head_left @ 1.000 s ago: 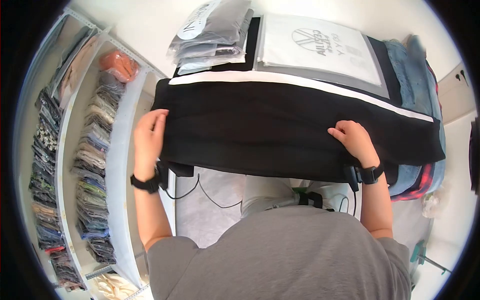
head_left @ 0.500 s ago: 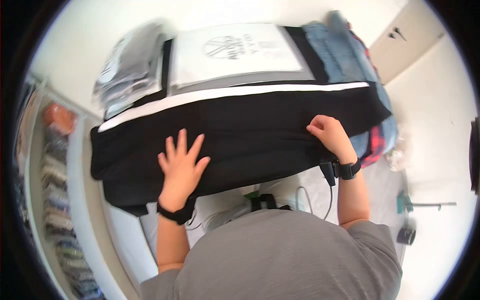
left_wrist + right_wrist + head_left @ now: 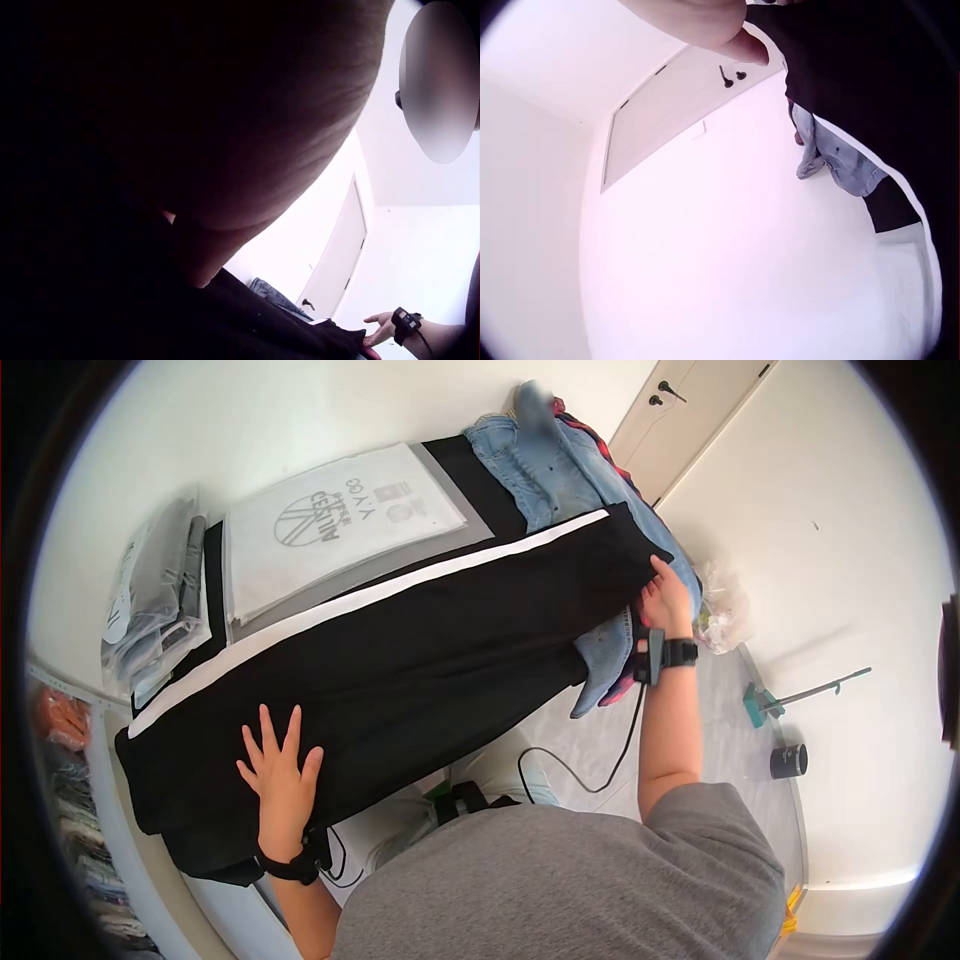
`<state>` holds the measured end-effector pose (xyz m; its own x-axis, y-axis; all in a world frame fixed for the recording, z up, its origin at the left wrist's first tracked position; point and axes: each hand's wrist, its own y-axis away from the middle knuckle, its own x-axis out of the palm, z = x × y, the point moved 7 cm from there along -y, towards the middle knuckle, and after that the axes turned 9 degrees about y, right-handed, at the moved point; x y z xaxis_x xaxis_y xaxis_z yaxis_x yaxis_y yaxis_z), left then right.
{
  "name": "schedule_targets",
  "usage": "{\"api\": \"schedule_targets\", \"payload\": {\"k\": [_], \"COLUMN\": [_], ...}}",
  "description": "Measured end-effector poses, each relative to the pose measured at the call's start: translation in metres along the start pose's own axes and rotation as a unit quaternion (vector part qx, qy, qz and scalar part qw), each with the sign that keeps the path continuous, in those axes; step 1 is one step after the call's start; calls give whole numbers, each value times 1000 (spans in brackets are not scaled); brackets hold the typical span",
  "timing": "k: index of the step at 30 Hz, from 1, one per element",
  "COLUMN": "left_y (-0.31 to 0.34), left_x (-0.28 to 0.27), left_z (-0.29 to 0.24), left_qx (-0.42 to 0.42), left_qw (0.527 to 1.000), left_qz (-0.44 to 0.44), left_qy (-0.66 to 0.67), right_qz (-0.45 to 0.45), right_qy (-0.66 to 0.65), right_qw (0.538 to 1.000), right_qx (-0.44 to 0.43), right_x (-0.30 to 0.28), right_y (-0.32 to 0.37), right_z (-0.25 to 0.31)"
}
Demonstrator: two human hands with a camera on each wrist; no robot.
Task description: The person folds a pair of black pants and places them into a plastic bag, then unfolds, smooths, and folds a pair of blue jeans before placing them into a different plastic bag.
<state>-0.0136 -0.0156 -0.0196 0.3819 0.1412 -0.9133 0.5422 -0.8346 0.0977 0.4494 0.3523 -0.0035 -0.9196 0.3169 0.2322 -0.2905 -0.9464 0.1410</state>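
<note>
Black garment (image 3: 420,660) with a white stripe (image 3: 380,595) along its far edge lies stretched out flat. It runs diagonally from the lower left to the upper right of the head view. It sits in front of a white flat pack (image 3: 340,525) with a printed logo. Its right end rides up over a pile of denim (image 3: 545,460).

Left hand (image 3: 275,775): palm down on the near left part of the garment, fingers (image 3: 268,735) straight and fanned apart, gripping nothing. Judged a pinning hold, the spread palm keeping the cloth from sliding or bunching along its length. The left wrist view is mostly blocked by the dark palm against the fabric, which fits a flat press.

Right hand (image 3: 665,600): arm reaching out to the garment's far right end, where it overhangs the denim. The fingers rest on the edge of the cloth. I cannot tell whether they are pinching it or only lying on it. The right wrist view shows one fingertip (image 3: 735,41) right beside the black fabric, no more.

Hands sit well apart, one near each end. Judged to keep the whole length taut and level.

Around: stack of grey poly bags (image 3: 150,600) at far left, beside the flat pack. Shelf (image 3: 65,760) of bagged clothes below them. Door (image 3: 690,410) behind the denim.
</note>
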Motion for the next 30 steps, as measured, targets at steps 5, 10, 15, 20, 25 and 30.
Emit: {"api": "schedule_targets", "payload": {"k": [5, 10, 15, 20, 25, 30], "left_y": [1, 2, 2, 2, 2, 1], "left_x": [1, 1, 0, 1, 2, 2], "left_z": [1, 2, 2, 2, 2, 2], "left_qx": [1, 9, 11, 12, 7, 7], "left_qw": [1000, 1000, 1000, 1000, 1000, 1000], "left_qz": [-3, -14, -18, -17, -13, -18], "left_qy": [-2, 0, -3, 8, 6, 7], "right_qz": [123, 209, 31, 130, 197, 135], "right_qy": [25, 159, 271, 47, 17, 138], "right_qw": [978, 950, 954, 989, 974, 980], "right_qx": [166, 169, -127, 51, 109, 36], "right_x": [35, 35, 16, 12, 39, 38], "right_y": [-18, -46, -75, -65, -11, -21], "right_z": [-2, 4, 13, 1, -10, -3]}}
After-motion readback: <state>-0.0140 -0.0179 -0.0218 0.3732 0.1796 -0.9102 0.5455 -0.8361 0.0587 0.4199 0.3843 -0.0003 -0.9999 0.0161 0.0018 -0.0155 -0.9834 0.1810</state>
